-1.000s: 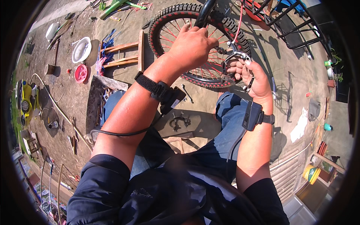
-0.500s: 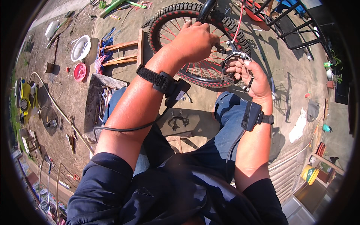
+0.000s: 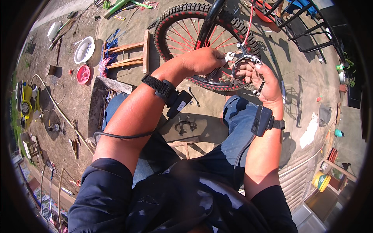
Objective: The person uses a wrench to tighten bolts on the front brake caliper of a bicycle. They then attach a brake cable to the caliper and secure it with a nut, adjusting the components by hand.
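Observation:
A silver and black bicycle brake caliper sits in front of a wheel with red spokes and a knobby black tyre. My right hand pinches the caliper's right end between thumb and fingers. At the caliper's left side, my left hand is closed, its fingertips against a small silver round part; whatever lies inside those fingers is hidden. The black fork runs down behind my left hand. A pink-red cable leads up from the caliper.
Between my knees lie a dark curved bracket-like part and a small wrench. A wooden frame, a white basin and a pink bowl are left. A black metal rack stands far right.
My left hand has come down and turned, from over the fork to the caliper's left side, uncovering the fork and the silver round part. My right hand stays nearly still.

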Available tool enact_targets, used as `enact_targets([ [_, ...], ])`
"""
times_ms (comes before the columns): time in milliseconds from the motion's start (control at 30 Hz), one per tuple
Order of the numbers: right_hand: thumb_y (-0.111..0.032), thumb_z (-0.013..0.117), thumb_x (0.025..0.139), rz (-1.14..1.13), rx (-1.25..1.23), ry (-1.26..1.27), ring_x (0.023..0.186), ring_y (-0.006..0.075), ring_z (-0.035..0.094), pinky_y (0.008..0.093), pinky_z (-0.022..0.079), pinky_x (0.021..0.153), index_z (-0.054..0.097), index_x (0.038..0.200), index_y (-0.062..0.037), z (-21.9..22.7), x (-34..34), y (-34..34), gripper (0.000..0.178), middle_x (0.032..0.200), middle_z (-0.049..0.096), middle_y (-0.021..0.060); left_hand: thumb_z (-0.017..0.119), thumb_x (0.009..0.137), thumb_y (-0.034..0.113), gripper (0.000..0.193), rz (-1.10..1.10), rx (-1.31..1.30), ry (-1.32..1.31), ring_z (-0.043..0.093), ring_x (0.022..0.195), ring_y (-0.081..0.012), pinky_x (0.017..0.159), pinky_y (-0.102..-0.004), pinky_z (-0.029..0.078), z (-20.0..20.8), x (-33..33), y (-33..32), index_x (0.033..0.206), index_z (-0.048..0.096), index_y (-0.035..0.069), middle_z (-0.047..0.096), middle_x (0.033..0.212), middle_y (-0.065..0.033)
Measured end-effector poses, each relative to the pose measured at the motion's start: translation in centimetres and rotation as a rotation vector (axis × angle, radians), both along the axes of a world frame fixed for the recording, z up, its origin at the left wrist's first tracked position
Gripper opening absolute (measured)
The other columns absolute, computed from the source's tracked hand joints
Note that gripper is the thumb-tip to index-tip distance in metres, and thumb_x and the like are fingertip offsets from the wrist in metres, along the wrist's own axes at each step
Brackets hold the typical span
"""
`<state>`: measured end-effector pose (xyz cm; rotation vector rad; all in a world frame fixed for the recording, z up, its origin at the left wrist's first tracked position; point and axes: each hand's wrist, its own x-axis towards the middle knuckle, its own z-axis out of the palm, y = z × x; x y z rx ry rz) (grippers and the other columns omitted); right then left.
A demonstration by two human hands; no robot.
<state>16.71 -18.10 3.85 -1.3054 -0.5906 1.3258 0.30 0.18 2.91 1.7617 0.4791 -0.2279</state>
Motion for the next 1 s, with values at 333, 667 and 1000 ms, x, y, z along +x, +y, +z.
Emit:
enact_targets([
  [333,-0.034,0.047,0.095,-0.061,0.017,-0.078,0.096,0.0227,0.068,0.0343,0.056,0.073,0.056,0.127,0.0063,0.0,-0.7,0.2,0.053,0.111,0.069,0.0167,0.046,0.108,0.021,0.029,0.214,-0.807,-0.086,0.071,0.067,-0.0191,0.059,-0.0284,0.056,-1.8,-0.3,-2.1,0.12,0.06,-0.002,0.072,0.086,-0.0106],
  [667,-0.036,0.046,0.097,-0.039,0.002,-0.04,0.103,0.021,0.065,0.0301,0.046,0.084,0.057,0.13,0.0048,-0.6,0.4,-0.5,0.054,0.118,0.068,0.0147,0.055,0.104,0.023,0.025,0.117,0.134,-0.07,0.069,0.07,-0.0199,0.064,-0.0353,0.053,-0.6,-0.4,-0.5,0.109,0.065,0.001,0.071,0.08,-0.0107],
  [1000,-0.039,0.046,0.096,0.005,-0.007,0.045,0.104,0.0214,0.065,0.0296,0.044,0.083,0.058,0.13,0.0047,-0.3,0.7,-0.5,0.056,0.119,0.068,0.0156,0.061,0.094,0.02,0.019,0.062,1.093,-0.327,0.063,0.1,-0.0305,0.092,-0.0456,0.046,-2.0,0.0,0.5,0.111,0.07,0.016,0.06,0.097,-0.0097],
])
